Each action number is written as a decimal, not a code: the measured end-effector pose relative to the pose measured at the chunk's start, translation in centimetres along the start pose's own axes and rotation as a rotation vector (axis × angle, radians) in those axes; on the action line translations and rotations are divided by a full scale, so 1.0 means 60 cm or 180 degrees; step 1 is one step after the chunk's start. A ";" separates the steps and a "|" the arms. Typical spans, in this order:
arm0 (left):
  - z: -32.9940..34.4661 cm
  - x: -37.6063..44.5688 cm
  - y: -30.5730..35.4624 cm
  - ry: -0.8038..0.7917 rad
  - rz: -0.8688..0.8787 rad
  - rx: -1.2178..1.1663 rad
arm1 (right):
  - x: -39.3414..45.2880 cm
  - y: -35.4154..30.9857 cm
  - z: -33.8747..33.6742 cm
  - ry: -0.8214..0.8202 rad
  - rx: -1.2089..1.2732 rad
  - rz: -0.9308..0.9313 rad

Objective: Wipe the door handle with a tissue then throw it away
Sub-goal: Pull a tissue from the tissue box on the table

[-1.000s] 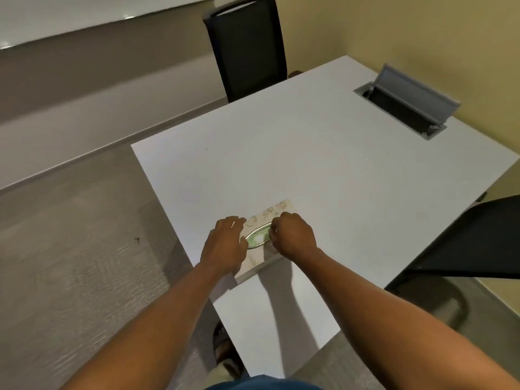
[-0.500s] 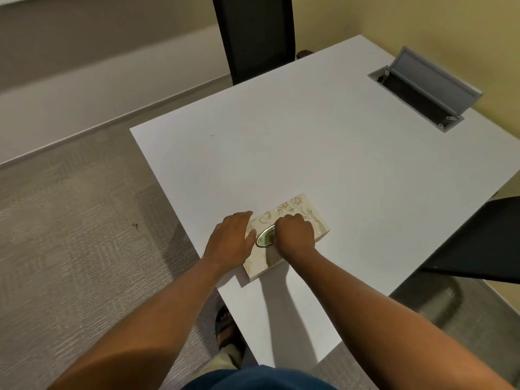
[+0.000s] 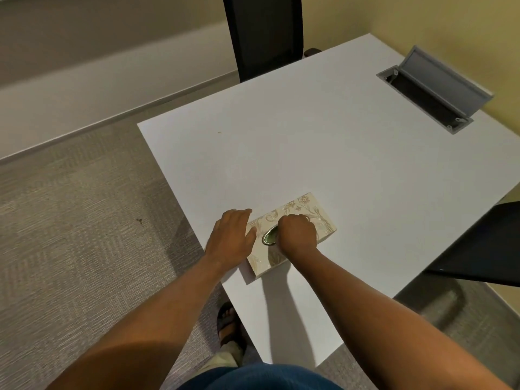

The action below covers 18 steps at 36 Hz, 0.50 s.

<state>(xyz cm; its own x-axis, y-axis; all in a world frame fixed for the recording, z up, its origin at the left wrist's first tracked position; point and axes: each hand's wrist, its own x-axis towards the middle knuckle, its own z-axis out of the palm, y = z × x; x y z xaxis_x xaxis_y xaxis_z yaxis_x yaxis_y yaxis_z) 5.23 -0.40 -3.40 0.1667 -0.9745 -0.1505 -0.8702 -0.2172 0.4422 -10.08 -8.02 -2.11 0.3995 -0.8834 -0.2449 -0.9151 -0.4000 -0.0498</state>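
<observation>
A cream tissue box [image 3: 315, 213] with a floral print lies on the white table [image 3: 309, 153] near its front left edge. Its oval opening [image 3: 269, 237] shows green inside. My left hand [image 3: 232, 239] rests flat against the box's left end, fingers straight. My right hand [image 3: 297, 235] sits on top of the box with its fingers curled down at the opening; what they pinch is hidden. No loose tissue and no door handle are in view.
A black chair [image 3: 264, 35] stands behind the table, and another black chair [image 3: 484, 249] is at the right. An open grey cable hatch [image 3: 439, 88] is set into the table's far right. Carpet [image 3: 70, 235] lies to the left. My sandalled foot [image 3: 229, 325] is under the table edge.
The view has tilted down and closer. My right hand has shifted further over the oval opening, covering more of it. My left hand stays against the box's left end.
</observation>
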 end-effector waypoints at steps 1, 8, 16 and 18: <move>0.000 0.000 0.000 0.0001 -0.0003 0.0000 | 0.000 0.000 0.001 -0.0003 -0.0009 -0.0011; -0.003 -0.006 0.006 0.0003 0.0040 0.0039 | 0.002 0.014 -0.001 -0.0182 -0.0026 -0.0004; -0.003 -0.011 0.006 0.0014 -0.0021 0.0016 | 0.006 0.018 -0.013 -0.0139 -0.0055 0.0034; -0.002 -0.012 0.008 0.0001 -0.0013 0.0010 | 0.008 0.016 -0.015 -0.0194 -0.0052 0.0067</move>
<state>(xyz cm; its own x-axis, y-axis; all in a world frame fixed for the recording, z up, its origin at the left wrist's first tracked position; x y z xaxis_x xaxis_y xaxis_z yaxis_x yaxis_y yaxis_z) 4.76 0.21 -2.96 0.1704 -0.9736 -0.1521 -0.8710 -0.2210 0.4388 -10.71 -9.02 -1.39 0.3758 -0.8753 -0.3042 -0.9221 -0.3860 -0.0284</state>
